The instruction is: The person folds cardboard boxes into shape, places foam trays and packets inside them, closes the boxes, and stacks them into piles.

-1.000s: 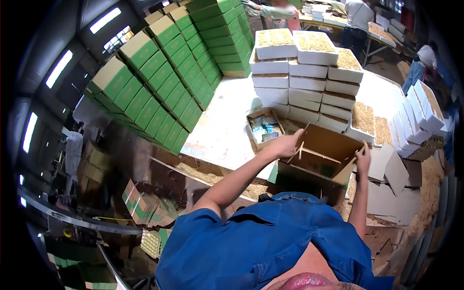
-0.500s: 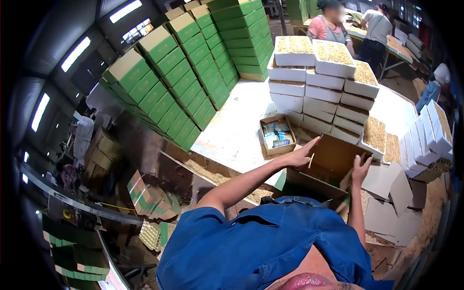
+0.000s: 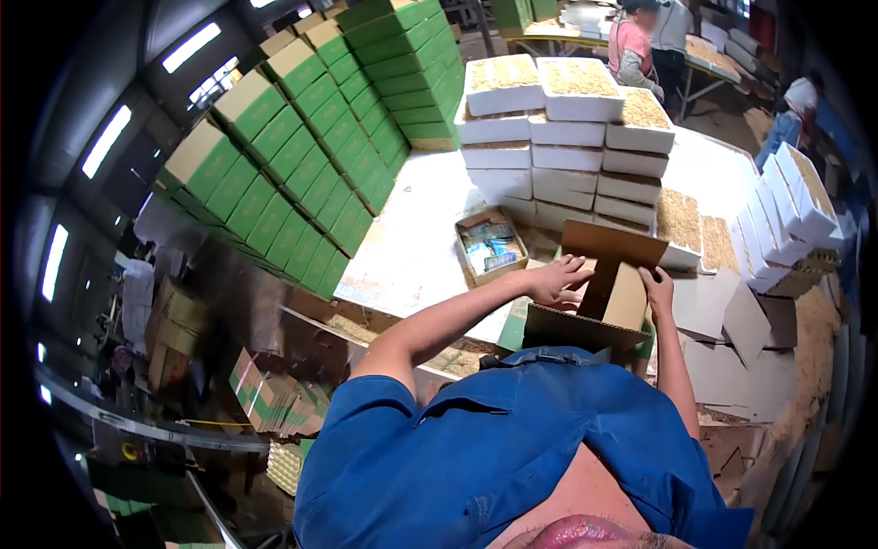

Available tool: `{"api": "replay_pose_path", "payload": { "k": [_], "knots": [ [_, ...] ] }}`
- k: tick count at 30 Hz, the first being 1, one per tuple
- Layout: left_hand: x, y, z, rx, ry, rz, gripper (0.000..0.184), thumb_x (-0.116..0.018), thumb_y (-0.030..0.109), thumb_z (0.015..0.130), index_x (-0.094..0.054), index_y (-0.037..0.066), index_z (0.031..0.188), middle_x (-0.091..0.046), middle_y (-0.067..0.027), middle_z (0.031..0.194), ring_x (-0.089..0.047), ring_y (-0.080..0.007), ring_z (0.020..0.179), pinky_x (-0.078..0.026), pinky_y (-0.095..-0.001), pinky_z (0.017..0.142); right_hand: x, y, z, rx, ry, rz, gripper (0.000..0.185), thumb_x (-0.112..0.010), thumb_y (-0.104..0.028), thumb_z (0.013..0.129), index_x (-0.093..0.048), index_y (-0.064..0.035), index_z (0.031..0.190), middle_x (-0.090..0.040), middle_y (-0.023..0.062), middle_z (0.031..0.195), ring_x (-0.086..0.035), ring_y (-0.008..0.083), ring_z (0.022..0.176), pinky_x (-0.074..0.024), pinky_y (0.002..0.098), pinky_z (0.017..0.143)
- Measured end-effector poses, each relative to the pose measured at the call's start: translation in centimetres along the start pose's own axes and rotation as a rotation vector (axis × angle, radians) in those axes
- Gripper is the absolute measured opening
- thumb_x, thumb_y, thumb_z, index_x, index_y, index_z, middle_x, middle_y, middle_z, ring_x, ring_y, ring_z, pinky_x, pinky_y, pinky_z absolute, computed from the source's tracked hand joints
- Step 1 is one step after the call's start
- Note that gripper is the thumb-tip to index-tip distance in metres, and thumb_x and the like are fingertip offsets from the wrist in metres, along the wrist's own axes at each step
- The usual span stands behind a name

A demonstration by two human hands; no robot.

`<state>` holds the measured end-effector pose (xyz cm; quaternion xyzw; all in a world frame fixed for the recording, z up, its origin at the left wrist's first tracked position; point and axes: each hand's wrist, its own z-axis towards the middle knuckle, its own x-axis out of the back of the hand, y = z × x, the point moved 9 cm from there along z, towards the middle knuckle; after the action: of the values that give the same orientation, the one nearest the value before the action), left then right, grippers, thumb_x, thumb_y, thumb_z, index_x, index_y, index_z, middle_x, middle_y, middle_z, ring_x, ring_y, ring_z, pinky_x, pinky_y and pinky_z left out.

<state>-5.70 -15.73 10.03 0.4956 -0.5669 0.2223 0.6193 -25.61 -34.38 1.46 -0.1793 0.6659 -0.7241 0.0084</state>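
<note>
In front of my body stands a cardboard box (image 3: 596,331) with green outer sides, its top uncovered and its flaps at different angles. The far flap (image 3: 615,245) stands up, and a paler side flap (image 3: 626,296) leans inward on the right. My left hand (image 3: 554,280) is at the box's left side, fingers stretched out and spread near the left flap. At the right side my right hand (image 3: 658,291) touches the flap's edge with its fingers apart. The inside of the box is mostly dark and hidden by the flaps.
Beyond the box, white trays (image 3: 565,157) with a straw-coloured filling are stacked high. A small carton (image 3: 494,271) of packets sits to the left. Green boxes (image 3: 274,174) form tall stacks. Flat cardboard sheets (image 3: 718,366) lie at right. Another person (image 3: 631,55) stands at the back.
The side flaps have tipped inward, and the far flap now stands more upright. My left hand has moved from the far corner to the left side with fingers spread. The camera view has shifted.
</note>
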Motion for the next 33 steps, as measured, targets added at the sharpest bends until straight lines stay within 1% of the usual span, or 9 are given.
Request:
{"api": "replay_pose_path", "payload": {
  "k": [5,8,9,12,17,21,28,30,33],
  "knots": [
    [-3.1,-1.8,-0.6,0.007,0.113,0.069,0.074,-0.077,0.036,0.075,-0.048,0.007,0.137,-0.029,-0.0249,0.152,-0.025,-0.0472,0.138,-0.027,-0.0514,0.114,-2.2,3.4,0.2,-0.128,-0.126,0.199,0.023,-0.071,-0.001,0.073,-0.066,0.0019,0.095,-0.068,0.0041,0.087,-0.061,0.0136,0.077,-0.0488,0.0269,0.07],
    [-2.0,-2.3,-1.2,0.115,0.088,-0.29,0.075,-0.071,0.047,0.083,-0.044,0.013,0.144,-0.034,-0.0192,0.152,-0.031,-0.0381,0.139,-0.029,-0.0503,0.113,-2.5,3.4,-0.1,-0.149,-0.1,0.371,0.025,-0.072,0.001,0.072,-0.065,0.0024,0.096,-0.068,0.0042,0.089,-0.061,0.0131,0.079,-0.0497,0.027,0.072],
    [1.5,0.3,-2.4,0.156,-0.018,-0.805,0.079,-0.068,0.054,0.084,-0.04,0.016,0.148,-0.031,-0.017,0.154,-0.031,-0.0343,0.141,-0.028,-0.048,0.115,-2.3,3.2,-0.4,-0.148,-0.097,0.373,0.025,-0.072,0.001,0.072,-0.065,0.0024,0.096,-0.068,0.0042,0.089,-0.061,0.0131,0.079,-0.0497,0.027,0.072],
    [3.4,5.2,-5.7,0.053,-0.05,-0.598,0.087,-0.075,0.052,0.078,-0.038,0.016,0.149,-0.031,-0.017,0.155,-0.035,-0.0315,0.14,-0.034,-0.0411,0.113,-1.7,2.5,-0.8,-0.109,-0.041,0.334,0.026,-0.072,0.0,0.074,-0.066,0.0026,0.099,-0.068,0.0045,0.092,-0.062,0.0132,0.081,-0.0502,0.027,0.074],
    [2.7,1.3,-5.8,0.403,0.175,-0.546,0.071,-0.08,0.015,0.075,-0.051,0.013,0.14,-0.071,-0.0126,0.11,-0.066,-0.0273,0.107,-0.052,-0.0326,0.096,-2.5,2.5,-0.4,-0.023,-0.117,0.279,0.026,-0.073,-0.004,0.078,-0.066,0.002,0.103,-0.068,0.0041,0.096,-0.062,0.0131,0.085,-0.0502,0.027,0.078],
    [4.7,0.2,-5.0,0.488,0.363,-0.537,0.109,-0.093,0.024,0.056,-0.036,0.021,0.149,-0.06,-0.0167,0.129,-0.058,-0.0297,0.12,-0.051,-0.0393,0.097,-2.6,2.0,-0.3,-0.083,-0.204,0.257,0.03,-0.074,-0.008,0.081,-0.064,0.0012,0.108,-0.069,0.0064,0.1,-0.063,0.0142,0.088,-0.0501,0.0275,0.081],
    [3.5,-5.6,-4.6,0.642,0.58,-0.485,0.094,-0.089,0.038,0.059,-0.05,0.014,0.14,-0.067,-0.0186,0.116,-0.064,-0.0361,0.105,-0.05,-0.0416,0.093,-2.4,0.8,-1.1,-0.113,-0.231,0.15,0.034,-0.077,-0.009,0.08,-0.063,0.003,0.109,-0.069,0.0078,0.104,-0.063,0.0154,0.088,-0.0503,0.0281,0.081],
    [3.7,-3.6,-4.0,0.573,0.607,-0.054,0.094,-0.089,0.031,0.063,-0.045,0.009,0.142,-0.053,-0.0184,0.138,-0.055,-0.0277,0.123,-0.044,-0.0379,0.102,-2.5,1.0,-0.8,-0.067,-0.272,0.17,0.039,-0.079,-0.015,0.079,-0.064,0.0023,0.11,-0.069,0.0076,0.103,-0.063,0.0161,0.089,-0.0501,0.0292,0.081],
    [-0.7,-6.3,-4.0,0.593,0.665,-0.602,0.102,-0.087,0.028,0.067,-0.032,0.005,0.149,-0.052,-0.0232,0.138,-0.052,-0.0324,0.127,-0.041,-0.0374,0.105,-1.7,-1.6,-0.7,-0.07,-0.27,0.13,0.038,-0.078,-0.02,0.081,-0.066,0.0012,0.11,-0.069,0.0073,0.104,-0.062,0.0159,0.093,-0.0495,0.0303,0.085]
  ]
}}
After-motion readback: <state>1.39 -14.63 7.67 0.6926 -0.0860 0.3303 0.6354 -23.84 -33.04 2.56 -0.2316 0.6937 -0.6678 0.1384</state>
